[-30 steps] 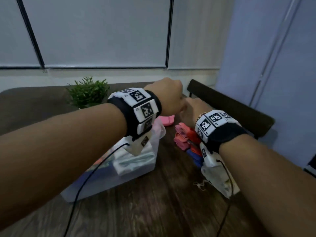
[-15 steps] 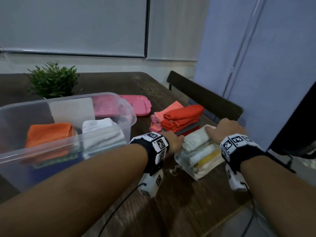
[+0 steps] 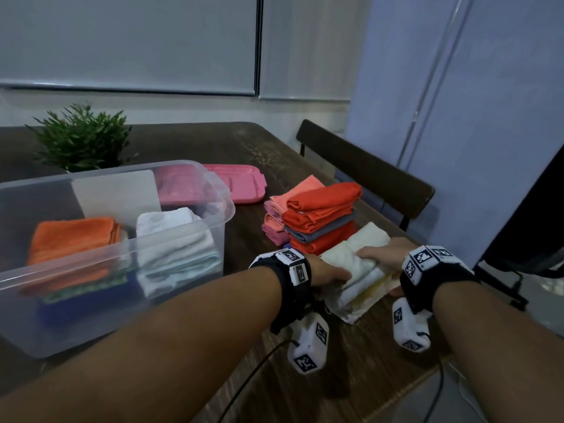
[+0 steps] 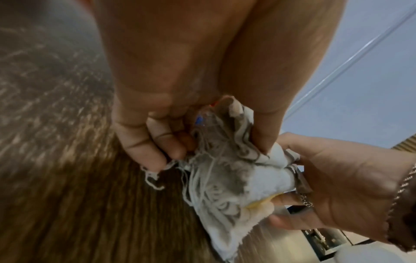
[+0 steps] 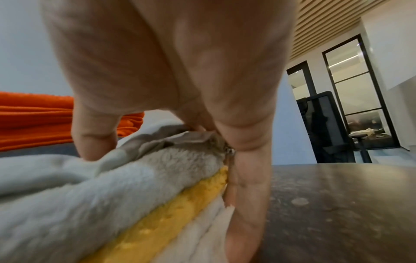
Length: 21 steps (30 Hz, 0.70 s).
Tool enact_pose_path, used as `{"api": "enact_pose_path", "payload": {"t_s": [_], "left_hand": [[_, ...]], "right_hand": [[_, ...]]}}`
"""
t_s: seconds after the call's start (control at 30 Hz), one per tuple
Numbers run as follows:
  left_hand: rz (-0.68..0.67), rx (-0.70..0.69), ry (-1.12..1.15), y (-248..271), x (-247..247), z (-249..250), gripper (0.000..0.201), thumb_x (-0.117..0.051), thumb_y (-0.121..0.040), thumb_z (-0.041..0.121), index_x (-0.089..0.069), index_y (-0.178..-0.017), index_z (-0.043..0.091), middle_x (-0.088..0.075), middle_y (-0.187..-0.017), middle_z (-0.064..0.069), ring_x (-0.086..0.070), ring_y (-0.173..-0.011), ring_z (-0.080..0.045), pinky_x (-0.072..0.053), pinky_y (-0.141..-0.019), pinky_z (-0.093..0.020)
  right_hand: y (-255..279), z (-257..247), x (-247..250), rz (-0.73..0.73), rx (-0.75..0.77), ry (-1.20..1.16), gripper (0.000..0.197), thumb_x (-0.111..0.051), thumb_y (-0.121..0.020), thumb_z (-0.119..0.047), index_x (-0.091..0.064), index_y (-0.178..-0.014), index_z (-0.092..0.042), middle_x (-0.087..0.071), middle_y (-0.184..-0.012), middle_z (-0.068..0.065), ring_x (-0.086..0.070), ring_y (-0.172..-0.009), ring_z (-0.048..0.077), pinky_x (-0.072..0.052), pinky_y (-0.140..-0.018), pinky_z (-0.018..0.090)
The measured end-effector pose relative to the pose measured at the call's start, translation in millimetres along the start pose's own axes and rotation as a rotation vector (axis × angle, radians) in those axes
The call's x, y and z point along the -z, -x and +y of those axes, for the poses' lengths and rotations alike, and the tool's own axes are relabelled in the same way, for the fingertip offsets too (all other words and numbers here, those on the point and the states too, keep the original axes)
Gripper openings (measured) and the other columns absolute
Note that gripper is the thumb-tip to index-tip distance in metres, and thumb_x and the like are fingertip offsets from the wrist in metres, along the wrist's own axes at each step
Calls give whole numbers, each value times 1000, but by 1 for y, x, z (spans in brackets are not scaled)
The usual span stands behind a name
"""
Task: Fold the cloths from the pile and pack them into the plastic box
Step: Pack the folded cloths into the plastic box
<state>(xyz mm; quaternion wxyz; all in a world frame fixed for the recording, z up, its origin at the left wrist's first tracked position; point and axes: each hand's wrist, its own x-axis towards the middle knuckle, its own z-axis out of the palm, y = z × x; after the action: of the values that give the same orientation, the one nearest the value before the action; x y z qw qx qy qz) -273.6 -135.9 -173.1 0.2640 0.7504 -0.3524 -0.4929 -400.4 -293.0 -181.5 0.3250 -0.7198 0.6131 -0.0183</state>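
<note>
Gripping white cloth stack (image 3: 355,270) near surface's right edge: left grip (image 3: 328,274) curled around one end, right grip (image 3: 386,254) around the other.

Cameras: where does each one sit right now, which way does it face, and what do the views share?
Head: worn high, facing forward and down at the table, plastic box and both forearms.
Left wrist: under the left hand, looking along its fingers gripping the white cloth stack; the right hand shows too.
Right wrist: under the right hand, low, looking along it at the stack's yellow layer.
Shared: all three show that stack.
</note>
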Motion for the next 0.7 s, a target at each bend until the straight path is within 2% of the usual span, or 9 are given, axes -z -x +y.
{"api": "enact_pose_path", "payload": {"t_s": [0.07, 0.17, 0.27, 0.33, 0.43, 0.5, 0.57, 0.6, 0.7], "left_hand": [[13, 16, 11, 3, -2, 2, 26, -64, -93, 35, -58, -96, 10, -54, -73, -5, -50, -58, -15, -40, -45, -19], [9, 37, 16, 4, -3, 3, 29, -64, -92, 30, -49, -74, 14, -50, -69, -4, -47, -57, -14, -40, -48, -22], [10, 40, 24, 6, 0, 2, 27, -69, -88, 30, -53, -72, 14, -57, -61, -3, -50, -57, -15, -42, -48, -21], [-10, 52, 73, 10, 5, 0, 25, -70, -87, 28, -57, -73, 13, -58, -58, -4, -52, -55, -17, -43, -48, -22], [-28, 66, 133, 10, 6, -7, 21, -71, -86, 29, -60, -80, 11, -59, -74, -8, -57, -65, -23, -47, -60, -28], [-50, 69, 150, 9, 5, -12, 37, -76, -80, 39, -64, -97, 8, -63, -87, -10, -62, -76, -24, -51, -68, -29], [-61, 93, 178, 10, 3, -17, 70, -84, -66, 49, -62, -118, 8, -68, -102, -12, -67, -87, -26, -55, -77, -34], [-70, 99, 170, 14, 3, -18, 74, -86, -63, 49, -61, -120, 10, -68, -108, -12, -67, -92, -28, -56, -80, -37], [-136, 76, 139, 19, 8, -21, 35, -80, -77, 35, -65, -97, 11, -68, -106, -11, -64, -95, -28, -53, -90, -40]], "right_hand": [[-7, 5, 4, -34, -12, 54, 127, -79, -28, -73, -53, -134, -10, -60, -126, 12, -64, -102, 33, -56, -89, 47], [-5, 4, 12, -89, -13, 124, 134, -82, -20, -75, -54, -133, -9, -60, -125, 11, -64, -102, 30, -57, -88, 46], [9, 0, 17, -126, -17, 165, 136, -84, -23, -76, -51, -137, -9, -56, -134, 10, -60, -111, 29, -51, -97, 44], [23, -5, 16, -166, -26, 150, 122, -87, -41, -69, -48, -140, -8, -52, -138, 11, -57, -116, 30, -48, -100, 43], [33, -10, 10, -225, -40, 36, 85, -89, -62, -46, -50, -126, -6, -58, -122, 15, -61, -104, 33, -54, -91, 48], [37, -11, 3, -256, -54, -59, 64, -86, -72, -36, -54, -117, -4, -61, -104, 14, -62, -93, 29, -57, -83, 43], [42, -11, -1, -269, -57, -79, 67, -87, -69, -37, -58, -121, -7, -64, -106, 14, -64, -93, 28, -58, -74, 39], [44, -10, -2, -271, -48, -85, 75, -90, -64, -39, -57, -124, -8, -64, -111, 15, -65, -96, 29, -58, -69, 38], [45, -5, 0, -310, 2, -86, 99, -96, -39, -48, -60, -123, -9, -70, -110, 15, -69, -93, 30, -57, -64, 35]]}}
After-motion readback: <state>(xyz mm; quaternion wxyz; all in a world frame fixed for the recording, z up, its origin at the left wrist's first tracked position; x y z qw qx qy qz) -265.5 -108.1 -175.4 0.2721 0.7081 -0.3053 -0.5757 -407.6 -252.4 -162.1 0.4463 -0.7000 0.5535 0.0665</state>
